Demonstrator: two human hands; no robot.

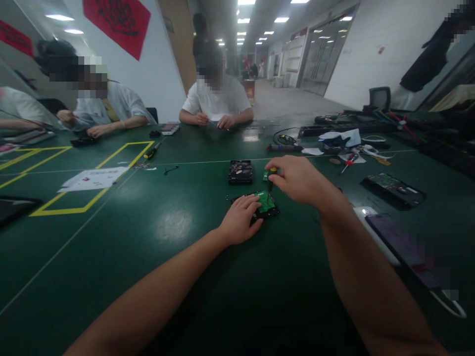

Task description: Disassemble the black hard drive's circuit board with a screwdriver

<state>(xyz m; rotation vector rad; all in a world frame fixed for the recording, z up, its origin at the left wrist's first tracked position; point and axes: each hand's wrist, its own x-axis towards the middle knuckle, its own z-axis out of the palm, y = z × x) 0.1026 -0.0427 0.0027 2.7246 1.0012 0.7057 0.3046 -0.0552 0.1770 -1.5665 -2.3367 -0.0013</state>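
Green board [265, 201] — left fingers [249, 201] flat over its left edge, right fingers [275, 161] around a screwdriver [270, 183] — broad tabletop [148, 237] leftward.

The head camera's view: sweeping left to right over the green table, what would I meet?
White sheet of paper → yellow-and-black screwdriver → the wearer's left hand → the wearer's right hand → red-handled screwdriver → black unit with an exposed green board.

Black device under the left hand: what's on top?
A green circuit board, with the screwdriver pointing down at it. The left hand covers part of the black device; what lies there cannot be seen.
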